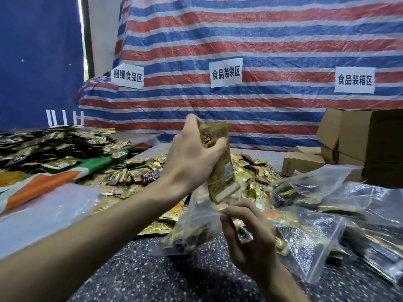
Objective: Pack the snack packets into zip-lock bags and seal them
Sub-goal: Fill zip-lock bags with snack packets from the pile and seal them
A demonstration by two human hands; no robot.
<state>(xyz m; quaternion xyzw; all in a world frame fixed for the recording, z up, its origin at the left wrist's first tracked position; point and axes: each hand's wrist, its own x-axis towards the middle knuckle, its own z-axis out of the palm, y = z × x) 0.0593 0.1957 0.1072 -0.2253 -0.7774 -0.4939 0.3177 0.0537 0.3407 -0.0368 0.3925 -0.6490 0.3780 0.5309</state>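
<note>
My left hand point(192, 155) grips a stack of gold snack packets point(220, 171), held upright with its lower end at the mouth of a clear zip-lock bag point(194, 223). My right hand point(246, 238) pinches the rim of that bag below the stack. Some gold and dark packets lie inside the bag. A loose heap of gold snack packets point(135, 173) covers the speckled floor behind my hands.
Several filled zip-lock bags point(327, 225) lie to the right. Cardboard boxes point(368, 140) stand at the far right. A pile of dark packets point(43, 147) sits at the left on a green and orange sack point(54, 179). A striped tarp point(261, 51) with paper signs hangs behind.
</note>
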